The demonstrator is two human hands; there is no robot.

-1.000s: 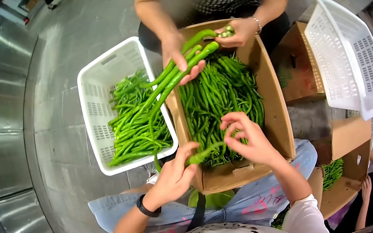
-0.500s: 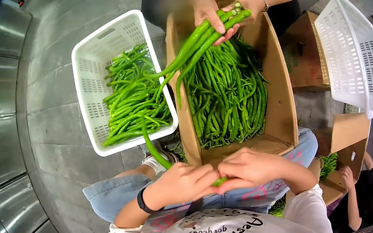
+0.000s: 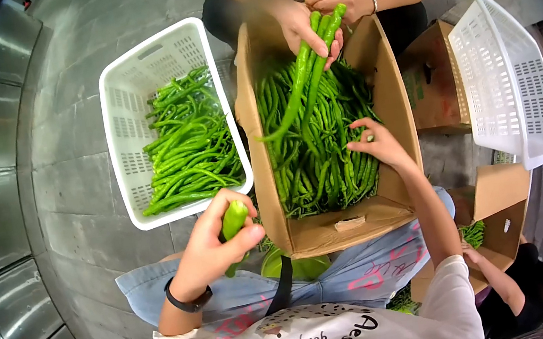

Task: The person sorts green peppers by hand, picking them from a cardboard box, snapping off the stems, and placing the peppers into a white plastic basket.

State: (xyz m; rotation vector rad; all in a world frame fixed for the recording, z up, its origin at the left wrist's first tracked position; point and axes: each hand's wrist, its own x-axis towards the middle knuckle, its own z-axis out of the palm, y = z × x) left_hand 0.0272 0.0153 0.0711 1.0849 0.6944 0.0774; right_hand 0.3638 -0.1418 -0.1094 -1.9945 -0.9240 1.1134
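My left hand (image 3: 215, 237) is closed around a long green pepper (image 3: 234, 217), its blunt pale end pointing up, in front of the left basket. My right hand (image 3: 376, 143) reaches over the cardboard box (image 3: 415, 155), thumb and forefinger apart above the long green peppers (image 3: 323, 140) heaped inside. A small pale spot shows between those fingers. Across the box, another person's hands (image 3: 306, 27) hold a few long peppers (image 3: 304, 84) by their thick ends, tips hanging over the heap.
A white plastic basket (image 3: 114, 144) with many green peppers stands left of the box. Below the box's near edge is a green container (image 3: 300, 267). On the right are another white basket (image 3: 504, 78), cardboard boxes (image 3: 431, 86) and a further person's arm (image 3: 495, 276).
My hands have parted from the pepper's end at my lap: the left moved up and left with the pepper, the right went forward over the box. The other person's bunch separated and lowered.
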